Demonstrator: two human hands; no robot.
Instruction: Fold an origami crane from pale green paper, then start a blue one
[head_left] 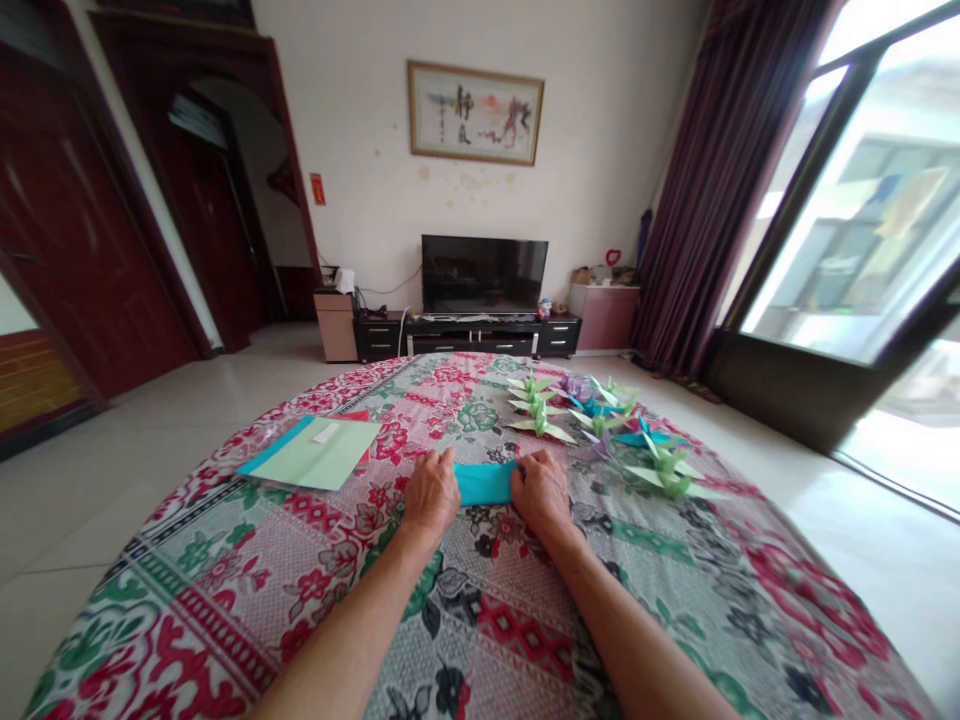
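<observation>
A strip of folded blue paper (484, 484) lies across the middle of the cloth-covered table, its long side running left to right. My left hand (433, 490) is closed on its left end, fingers curled over the edge. At the right end my right hand (541, 486) grips it the same way, knuckles up. Both ends of the paper are hidden under the fingers. Beyond my right hand, several folded paper cranes stand in a group: a green crane (540, 418), a blue crane (646, 434) and a purple crane (600, 442) among them.
To the left lies a stack of coloured paper sheets (322, 462), pale green on top, with a small white piece (325, 433) on it. The patterned tablecloth (300, 560) covers a round table. A television (484, 274) on a low cabinet stands against the far wall.
</observation>
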